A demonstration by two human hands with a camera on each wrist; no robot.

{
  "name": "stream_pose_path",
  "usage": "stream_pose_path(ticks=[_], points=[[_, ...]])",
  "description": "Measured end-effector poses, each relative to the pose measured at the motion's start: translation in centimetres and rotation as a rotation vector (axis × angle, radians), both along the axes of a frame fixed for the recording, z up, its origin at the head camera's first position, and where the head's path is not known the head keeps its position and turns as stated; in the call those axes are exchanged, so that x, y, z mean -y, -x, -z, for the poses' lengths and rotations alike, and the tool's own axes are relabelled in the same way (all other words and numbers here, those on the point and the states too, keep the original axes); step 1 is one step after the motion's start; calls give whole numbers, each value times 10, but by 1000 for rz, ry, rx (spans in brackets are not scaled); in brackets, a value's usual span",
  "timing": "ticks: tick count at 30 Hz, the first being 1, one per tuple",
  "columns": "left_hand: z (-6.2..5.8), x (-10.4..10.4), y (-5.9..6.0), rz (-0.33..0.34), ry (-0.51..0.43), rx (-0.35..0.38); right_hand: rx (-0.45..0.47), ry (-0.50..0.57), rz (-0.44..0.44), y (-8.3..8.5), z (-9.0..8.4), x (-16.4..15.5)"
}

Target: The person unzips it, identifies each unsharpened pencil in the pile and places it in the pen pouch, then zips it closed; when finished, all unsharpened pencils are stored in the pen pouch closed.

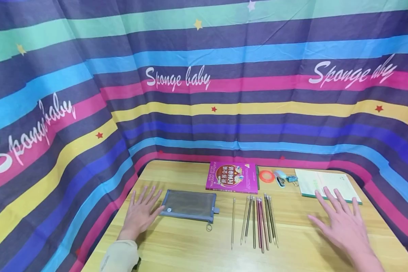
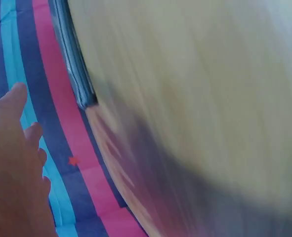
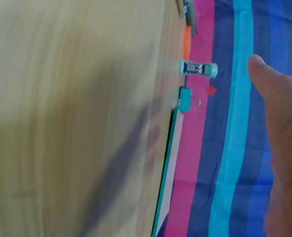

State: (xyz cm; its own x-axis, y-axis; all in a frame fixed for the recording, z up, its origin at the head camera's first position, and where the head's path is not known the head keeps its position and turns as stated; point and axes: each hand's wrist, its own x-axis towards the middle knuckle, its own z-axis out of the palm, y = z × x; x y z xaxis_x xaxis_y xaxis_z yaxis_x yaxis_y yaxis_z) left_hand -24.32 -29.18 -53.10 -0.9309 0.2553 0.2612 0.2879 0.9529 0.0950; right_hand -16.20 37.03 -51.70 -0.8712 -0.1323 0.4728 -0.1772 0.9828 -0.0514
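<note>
I have the left hand just left of the pouch, palm down, fingers spread and holding nothing. From the head view its thumb tip meets the pouch's left edge, but my left wrist view shows the hand raised above the desk. The grey mesh pouch lies flat at left of centre, its ring at the near right corner.

My right hand is also bare of any load, fingers fanned apart, in front of the notebook; its fingertips overlap the notebook's near edge in the head view, while the right wrist view shows it raised too.

Between the hands I see a loose row of pencils, one set apart on the left, eraser ends away from me. Behind them lies the purple book, then, rightward, orange tape, a stapler and a teal clip. A striped curtain surrounds the desk's back and sides.
</note>
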Motion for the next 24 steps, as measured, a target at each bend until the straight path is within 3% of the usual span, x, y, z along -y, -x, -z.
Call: stream_pose_path(ticks=[8,13,20,24], points=[[-1,-22,-6,61,-82,-118,-15,68,-62,10,-11,31],[-6,-45,-13,89,-244,-119,-40,140,-128,24,-21,64],[-8,-76,-22,126,-472,52,6,303,-213,46,-28,122],[-6,-91,-27,171,-508,144,79,409,-246,55,-27,155]])
